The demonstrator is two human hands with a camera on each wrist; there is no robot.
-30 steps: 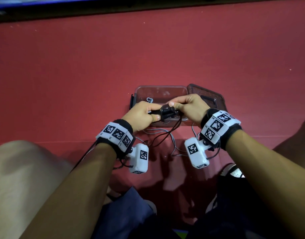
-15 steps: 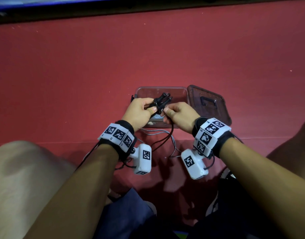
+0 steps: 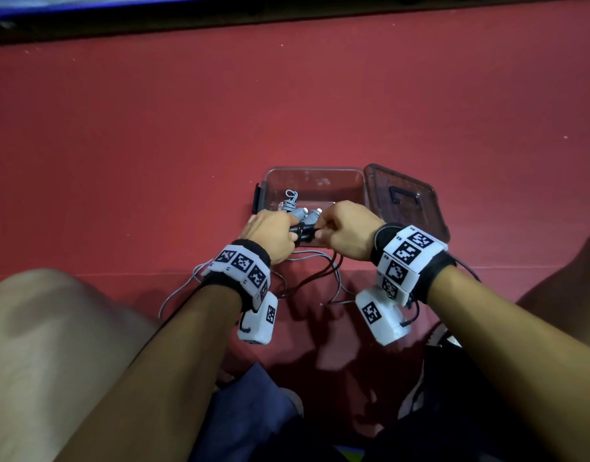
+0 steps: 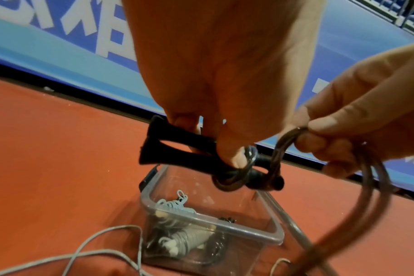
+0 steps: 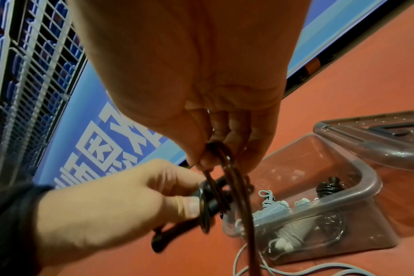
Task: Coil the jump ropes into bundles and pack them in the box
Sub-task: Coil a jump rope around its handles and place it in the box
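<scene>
From the head camera, a red floor (image 3: pixel 320 105) fills the frame, bounded at its far edge by a dark strip and a blue board (image 3: pixel 53 0). A clear plastic box (image 3: pixel 312 176) sits on the floor just ahead of the wrists, its dark tinted lid (image 3: pixel 407 198) lying against its right side. Inside the box's near-left corner rests a coiled grey jump rope (image 3: pixel 292 205). The left hand (image 3: pixel 270 235) and right hand (image 3: pixel 348 228) meet over the box's near edge, holding black handles (image 3: pixel 302 233) between them; a dark rope and a loose grey rope (image 3: pixel 180 291) trail on the floor beneath the wrists. The left wrist view shows what the head view hides: the left hand (image 4: pixel 215 74) has thumb and fingers clenched round the pair of black handles (image 4: pixel 177 149), with turns of dark brown rope (image 4: pixel 234 179) wound about their necks, while the fingers of the right hand (image 4: pixel 357 119) pinch a loop of that rope. White lettering shows on the blue board (image 4: pixel 59 37) here. The right wrist view adds a white railing (image 5: pixel 31 74) beside the board and a black coiled bundle (image 5: pixel 329 187) at the box's far end, next to the grey one (image 5: pixel 272 207); the right hand (image 5: pixel 201 84) pinches the brown rope (image 5: pixel 239 196).
</scene>
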